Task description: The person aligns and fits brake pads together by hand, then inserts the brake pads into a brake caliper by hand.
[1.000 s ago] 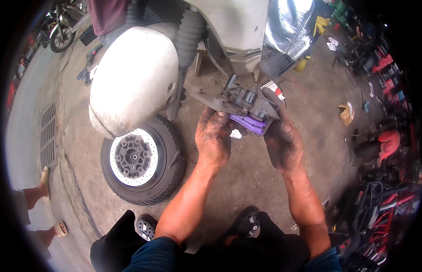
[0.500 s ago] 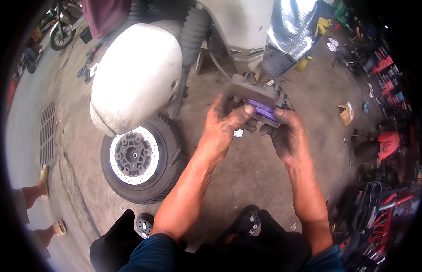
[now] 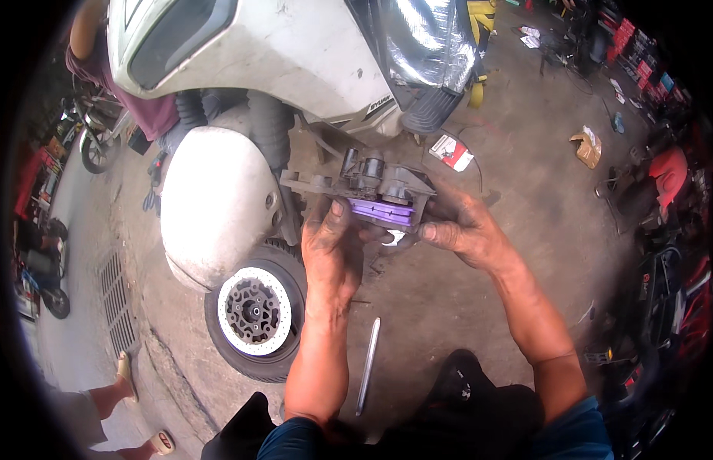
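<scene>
A dirty grey brake caliper with purple-edged brake pads is held up in front of me, its cylinders facing upward. My left hand grips its left end, thumb beside the purple pads. At the other end, the fingers of my right hand wrap behind it, thumb along the lower corner. Fingertips of both hands are partly hidden under the caliper. Left of it is the scooter's white front mudguard. Below that lies a wheel with a brake disc.
A long metal bar lies on the floor near my feet. Beyond my hands stand the white scooter body and a red-and-white packet. A person in a maroon top is behind the scooter. Another person's legs show at lower left.
The caliper has tilted in my hands, bringing its cylinders into fuller view. My right hand has shifted to its right end. The whole view has swung, uncovering the metal bar and the packet.
</scene>
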